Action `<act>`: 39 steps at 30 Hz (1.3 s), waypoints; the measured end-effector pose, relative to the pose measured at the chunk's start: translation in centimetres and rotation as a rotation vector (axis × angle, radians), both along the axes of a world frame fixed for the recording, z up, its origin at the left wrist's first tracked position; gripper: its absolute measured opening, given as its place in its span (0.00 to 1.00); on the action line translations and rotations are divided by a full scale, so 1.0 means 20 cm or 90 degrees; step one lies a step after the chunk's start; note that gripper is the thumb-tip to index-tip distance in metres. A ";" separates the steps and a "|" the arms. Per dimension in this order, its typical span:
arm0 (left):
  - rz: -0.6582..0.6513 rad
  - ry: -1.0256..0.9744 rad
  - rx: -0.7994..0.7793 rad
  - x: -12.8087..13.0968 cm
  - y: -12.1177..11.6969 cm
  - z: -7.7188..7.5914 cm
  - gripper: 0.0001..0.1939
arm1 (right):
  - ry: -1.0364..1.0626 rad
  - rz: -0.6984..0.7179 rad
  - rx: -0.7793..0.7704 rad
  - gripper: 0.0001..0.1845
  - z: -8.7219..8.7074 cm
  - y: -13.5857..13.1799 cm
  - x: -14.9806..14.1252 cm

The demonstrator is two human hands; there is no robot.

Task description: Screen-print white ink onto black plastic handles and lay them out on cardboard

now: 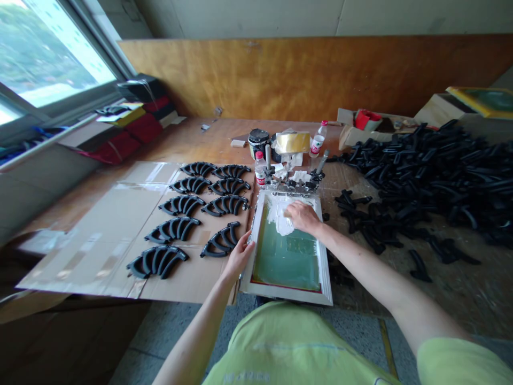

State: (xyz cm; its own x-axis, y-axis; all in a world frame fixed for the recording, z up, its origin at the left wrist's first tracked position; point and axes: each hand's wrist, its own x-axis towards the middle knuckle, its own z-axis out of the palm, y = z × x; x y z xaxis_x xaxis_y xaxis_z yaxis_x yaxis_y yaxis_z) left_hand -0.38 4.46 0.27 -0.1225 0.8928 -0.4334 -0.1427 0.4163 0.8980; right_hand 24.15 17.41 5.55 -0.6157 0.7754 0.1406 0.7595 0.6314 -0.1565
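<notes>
White-framed printing screen [289, 291] with green mesh, lying flat at the near table edge: we grip its left rail with our left hand [239, 255], fingers curled round it. Our right hand [301, 216] presses a white cloth [280, 218] onto the mesh's far end, fingers bent over it. Black curved parts [182, 205] lie in rows on cardboard [100, 235] to the left.

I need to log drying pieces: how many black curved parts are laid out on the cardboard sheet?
9 black curved parts lie on the cardboard sheet: five in the left column, four in the right.
</notes>
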 end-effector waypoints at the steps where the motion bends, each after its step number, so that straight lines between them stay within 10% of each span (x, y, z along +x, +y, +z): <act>1: 0.000 0.002 0.003 0.00 0.00 0.00 0.35 | 0.001 0.048 -0.001 0.10 0.00 -0.05 0.03; 5: 0.013 0.018 0.007 0.00 -0.01 0.02 0.32 | 0.026 0.186 -0.051 0.11 0.05 -0.13 0.10; 16: 0.050 0.013 -0.012 0.03 -0.02 0.11 0.33 | 0.136 0.151 -0.019 0.13 -0.04 -0.14 0.08; 26: -0.017 0.021 0.055 -0.02 0.05 0.53 0.25 | 0.217 -0.227 0.011 0.25 0.22 0.31 0.16; 32: 0.036 -0.071 0.262 0.05 0.26 0.75 0.24 | 0.257 -0.392 -0.117 0.13 0.01 0.17 0.49; 39: 0.098 -0.126 0.205 0.16 0.31 0.65 0.26 | 0.177 -0.094 -0.155 0.09 -0.20 -0.11 0.24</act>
